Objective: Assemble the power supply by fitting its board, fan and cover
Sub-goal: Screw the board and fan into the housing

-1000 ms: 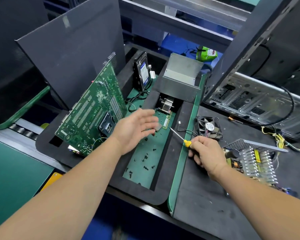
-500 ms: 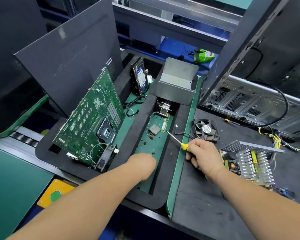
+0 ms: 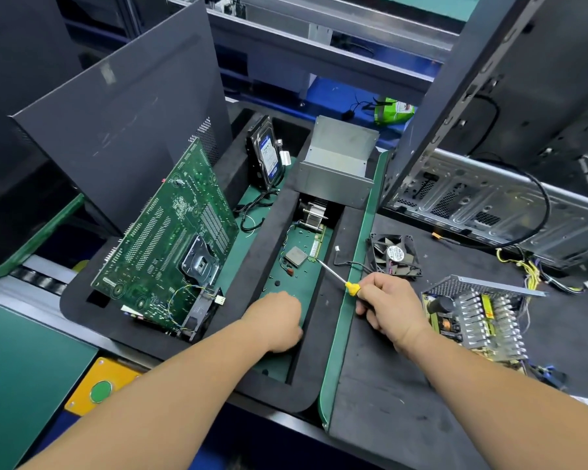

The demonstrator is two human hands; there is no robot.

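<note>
Fingers of the left hand (image 3: 279,320) are curling downward into the near end of the green-floored foam tray (image 3: 311,293), knuckles up, so whether they are pinching one of the small screws lying there cannot be told; the right hand (image 3: 392,308) is gripping the yellow-handled screwdriver (image 3: 340,279), whose shaft is slanting away and to the left over the tray's right edge, its tip just beside a grey chip (image 3: 296,256). In the head view, the power supply board (image 3: 477,320), sitting in its perforated metal chassis, is lying on the black mat (image 3: 404,398) near the mat's right edge, just to the right of the right hand, long axis running toward and away from the person. A loose fan (image 3: 396,255) is resting at the mat's far left, just beyond that hand, its wire trailing toward the tray. What appears to be the bent grey metal cover (image 3: 336,162) is standing at the tray's far end. Judging by this layout, the right hand is the nearer to board and fan, while the left would have to cross the tray's right edge to reach them.
</note>
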